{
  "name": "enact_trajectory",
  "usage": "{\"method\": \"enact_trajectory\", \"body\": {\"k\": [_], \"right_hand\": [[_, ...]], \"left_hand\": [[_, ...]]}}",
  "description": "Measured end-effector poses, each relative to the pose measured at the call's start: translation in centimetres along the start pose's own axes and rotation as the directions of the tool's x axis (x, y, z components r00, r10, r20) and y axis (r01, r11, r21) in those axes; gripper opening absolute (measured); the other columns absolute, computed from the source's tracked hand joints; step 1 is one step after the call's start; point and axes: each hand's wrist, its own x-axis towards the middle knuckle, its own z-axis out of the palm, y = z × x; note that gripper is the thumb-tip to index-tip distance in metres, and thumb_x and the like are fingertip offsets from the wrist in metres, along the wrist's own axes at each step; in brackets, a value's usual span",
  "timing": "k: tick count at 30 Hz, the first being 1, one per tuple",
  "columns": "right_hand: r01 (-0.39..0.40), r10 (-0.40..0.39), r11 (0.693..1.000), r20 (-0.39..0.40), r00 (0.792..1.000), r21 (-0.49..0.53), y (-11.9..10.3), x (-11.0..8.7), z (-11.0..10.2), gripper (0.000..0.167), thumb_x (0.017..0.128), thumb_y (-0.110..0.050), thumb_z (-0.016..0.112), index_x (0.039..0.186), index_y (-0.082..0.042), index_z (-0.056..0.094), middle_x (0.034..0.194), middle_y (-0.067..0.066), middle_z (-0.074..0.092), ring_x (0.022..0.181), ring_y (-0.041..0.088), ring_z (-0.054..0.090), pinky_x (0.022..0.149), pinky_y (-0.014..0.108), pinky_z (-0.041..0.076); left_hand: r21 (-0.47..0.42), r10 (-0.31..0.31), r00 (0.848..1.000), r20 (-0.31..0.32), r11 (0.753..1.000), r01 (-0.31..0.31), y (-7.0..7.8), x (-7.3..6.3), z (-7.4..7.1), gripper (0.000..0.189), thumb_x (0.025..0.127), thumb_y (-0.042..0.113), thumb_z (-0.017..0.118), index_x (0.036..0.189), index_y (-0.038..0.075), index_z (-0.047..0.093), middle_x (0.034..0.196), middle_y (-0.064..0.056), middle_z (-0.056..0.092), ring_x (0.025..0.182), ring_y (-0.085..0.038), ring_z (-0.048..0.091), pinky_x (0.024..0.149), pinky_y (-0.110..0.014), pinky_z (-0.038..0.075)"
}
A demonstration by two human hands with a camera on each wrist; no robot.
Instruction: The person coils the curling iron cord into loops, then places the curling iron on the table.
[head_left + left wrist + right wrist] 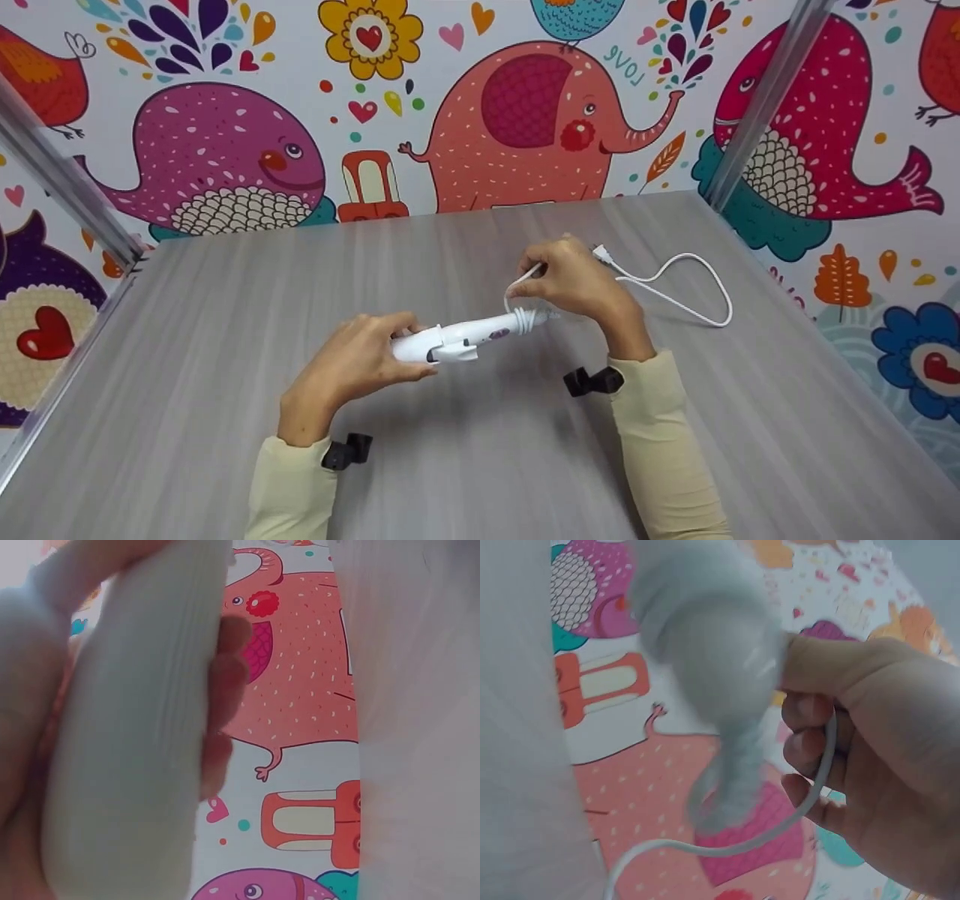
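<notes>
A white curling iron (pixel 480 331) with a lever on its side is held above the table. My left hand (pixel 349 360) grips its thick end, thumb on one side and fingers on the other; the left wrist view shows its smooth white body (pixel 142 712) up close. Several turns of white cord (pixel 525 320) are wound around the narrow end. Close to those turns, my right hand (pixel 574 279) pinches the cord between thumb and fingers. In the right wrist view the cord (pixel 742 846) curves away from the curled fingers (pixel 810 746).
The loose cord (pixel 724 292) forms a loop on the grey table (pixel 225 315), right of my right hand. Its white plug (pixel 602 254) shows just beyond that hand. Colourful printed panels (pixel 517 127) and metal posts (pixel 765 105) border the table.
</notes>
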Motion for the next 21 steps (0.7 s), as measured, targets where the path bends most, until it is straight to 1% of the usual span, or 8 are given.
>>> {"method": "enact_trajectory", "body": {"k": [2,4,7,11,13,16,18,21], "right_hand": [[0.023,-0.024,0.999,-0.043,0.999,-0.041,-0.7,-0.1,-0.1,0.02,0.08,-0.026,0.086,0.087,-0.01,0.078,0.081,0.005,0.074,0.08,0.021,0.056,0.073,0.033,0.044],[0.026,-0.032,0.997,-0.078,0.996,-0.072,-1.3,-0.3,0.0,0.02,0.082,-0.028,0.084,0.089,-0.01,0.079,0.083,0.005,0.075,0.082,0.021,0.055,0.075,0.033,0.043],[0.039,-0.051,0.993,-0.109,0.993,-0.108,-1.9,-0.5,0.2,0.021,0.087,-0.028,0.079,0.095,-0.009,0.08,0.085,0.006,0.077,0.079,0.021,0.056,0.073,0.033,0.046],[0.059,-0.077,0.989,-0.127,0.989,-0.139,-2.3,-0.5,0.5,0.021,0.092,-0.028,0.074,0.096,-0.008,0.079,0.079,0.007,0.074,0.07,0.02,0.053,0.066,0.031,0.044],[0.062,-0.079,0.989,-0.129,0.989,-0.131,-2.3,-0.4,0.6,0.022,0.093,-0.029,0.072,0.096,-0.008,0.078,0.074,0.007,0.069,0.067,0.018,0.05,0.064,0.029,0.041],[0.072,-0.083,0.993,-0.129,0.988,-0.094,-2.3,-0.3,0.7,0.021,0.095,-0.028,0.069,0.098,-0.008,0.075,0.069,0.006,0.059,0.062,0.015,0.046,0.059,0.027,0.039],[0.08,-0.088,0.995,-0.128,0.988,-0.065,-2.3,-0.2,0.8,0.021,0.096,-0.028,0.068,0.098,-0.009,0.075,0.067,0.004,0.056,0.061,0.014,0.045,0.058,0.026,0.039],[0.107,-0.109,0.994,-0.133,0.985,-0.024,-2.3,-0.1,0.8,0.019,0.097,-0.026,0.067,0.097,-0.007,0.074,0.067,0.004,0.054,0.061,0.013,0.044,0.058,0.026,0.037]], "left_hand": [[0.026,-0.021,0.999,-0.049,0.999,0.023,0.1,0.2,0.2,0.037,0.076,0.039,0.086,0.103,0.018,0.072,0.09,-0.001,0.073,0.069,-0.012,0.057,0.063,-0.03,0.043],[0.055,-0.043,0.993,-0.11,0.997,0.049,0.1,0.4,0.4,0.039,0.076,0.041,0.086,0.104,0.017,0.072,0.088,-0.002,0.074,0.068,-0.014,0.057,0.061,-0.03,0.041],[0.093,-0.088,0.978,-0.189,0.99,0.107,0.2,0.6,0.7,0.043,0.076,0.042,0.086,0.107,0.016,0.072,0.09,-0.005,0.076,0.068,-0.018,0.058,0.06,-0.031,0.04],[0.094,-0.149,0.957,-0.249,0.98,0.177,0.2,0.7,0.7,0.048,0.077,0.046,0.084,0.112,0.015,0.072,0.093,-0.008,0.076,0.069,-0.021,0.06,0.059,-0.03,0.039],[0.082,-0.169,0.946,-0.278,0.977,0.199,0.2,0.7,0.6,0.05,0.077,0.048,0.083,0.113,0.015,0.071,0.093,-0.009,0.075,0.069,-0.022,0.06,0.058,-0.031,0.039],[0.052,-0.196,0.925,-0.326,0.973,0.225,0.3,0.6,0.4,0.05,0.077,0.048,0.083,0.112,0.015,0.071,0.093,-0.01,0.075,0.07,-0.024,0.061,0.058,-0.032,0.041],[0.027,-0.213,0.91,-0.356,0.971,0.238,0.4,0.6,0.3,0.05,0.078,0.048,0.082,0.113,0.014,0.07,0.095,-0.011,0.076,0.072,-0.026,0.063,0.059,-0.035,0.045],[-0.002,-0.232,0.884,-0.407,0.968,0.253,0.6,0.6,0.3,0.053,0.078,0.048,0.082,0.116,0.013,0.07,0.099,-0.013,0.076,0.074,-0.028,0.066,0.062,-0.039,0.049]]}}
